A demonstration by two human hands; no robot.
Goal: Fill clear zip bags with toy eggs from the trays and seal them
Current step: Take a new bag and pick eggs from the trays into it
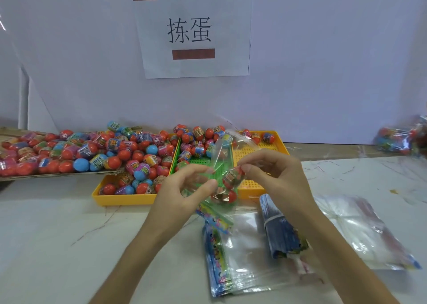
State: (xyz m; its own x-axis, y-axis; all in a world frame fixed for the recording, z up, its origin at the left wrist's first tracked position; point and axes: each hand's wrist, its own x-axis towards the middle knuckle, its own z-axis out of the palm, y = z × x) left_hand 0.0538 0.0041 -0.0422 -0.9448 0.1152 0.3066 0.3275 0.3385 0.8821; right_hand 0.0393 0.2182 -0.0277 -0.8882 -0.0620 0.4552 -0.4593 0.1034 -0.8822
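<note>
Your left hand (187,188) pinches the clear bag (221,155) by its side, thumb and forefinger closed on the film, the other fingers loosely curled. Your right hand (277,176) pinches a red egg (233,176) between thumb and fingertips, right at the bag. You cannot tell whether film lies between your fingers and that egg. A second egg (227,196) sits lower in the bag. The bag is held tilted above the middle of the table, in front of the trays.

The table (57,234) is pale and marble-patterned with thin dark veins, and it runs back to a plain whitish wall (323,72). A paper sign (194,31) with two printed characters is fixed to the wall by two brown tape strips (193,54).

Near the wall, three trays stand side by side:
- A yellow tray (122,199) at left, heaped with loose eggs (138,155).
- A green tray (201,161) in the middle, with eggs at its back.
- A second yellow tray (270,146) at right, with a few eggs along its far edge.

Further left, a flat board (57,175) carries more eggs.

Close to you lie empty bags (242,264), with a blue bundle (277,229) bound by a band just beside them. Another stack of bags (369,234) lies to the right. Filled bags (402,139) lie at the far right by the wall.
</note>
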